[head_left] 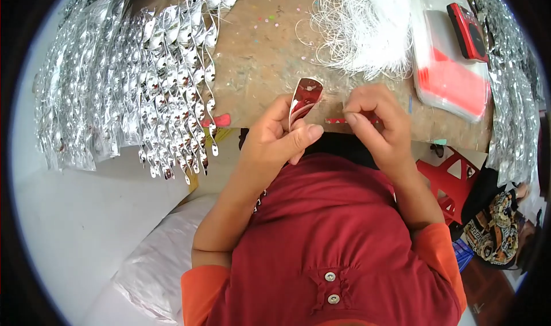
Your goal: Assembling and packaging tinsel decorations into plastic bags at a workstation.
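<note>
Between the thumb and fingers of my left hand (pixel 280 134) is a shiny, mirror-like curved strip (pixel 308 92) with a rounded upper end, reflecting dark red. Its lower part is hidden by the hand, and part of it may hang below my left wrist. A short way to the right, my right hand (pixel 380 119) is closed in a pinch near the table's front edge. Whatever its fingertips hold, if anything, is too small to make out. Both hands are above the edge of the brown table (pixel 258 56), apart from each other.
Twisted silver spiral strips (pixel 178 68) hang over the table's left front edge, beside plastic-wrapped ones (pixel 80 91). A heap of white string (pixel 367 28) lies at the back, near clear and red plastic bags (pixel 453 85) with a red device (pixel 468 32) on them. More silver strips (pixel 513 96) hang at right.
</note>
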A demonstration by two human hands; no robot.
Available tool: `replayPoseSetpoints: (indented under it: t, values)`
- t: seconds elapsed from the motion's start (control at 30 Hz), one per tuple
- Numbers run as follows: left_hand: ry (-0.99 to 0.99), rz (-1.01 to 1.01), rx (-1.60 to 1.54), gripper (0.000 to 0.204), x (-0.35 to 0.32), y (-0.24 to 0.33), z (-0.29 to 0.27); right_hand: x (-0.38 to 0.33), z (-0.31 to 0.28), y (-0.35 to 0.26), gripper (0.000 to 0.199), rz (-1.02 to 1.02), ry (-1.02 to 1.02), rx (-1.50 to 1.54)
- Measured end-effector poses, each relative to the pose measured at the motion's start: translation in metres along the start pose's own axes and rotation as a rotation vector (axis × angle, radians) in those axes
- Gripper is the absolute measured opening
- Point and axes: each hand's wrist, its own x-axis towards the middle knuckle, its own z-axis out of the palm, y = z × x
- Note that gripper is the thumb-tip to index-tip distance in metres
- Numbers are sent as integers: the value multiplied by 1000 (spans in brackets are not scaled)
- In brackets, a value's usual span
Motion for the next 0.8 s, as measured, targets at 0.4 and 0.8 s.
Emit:
replayPoseSetpoints:
  t: [0.4,0.8]
  values:
    - [54,5,29,28,-2,-1,5,-6,8,-11,4,161,-246,-5]
    - [134,64,24,12,-4,-2,2,1,31,-20,31,387,-106,653]
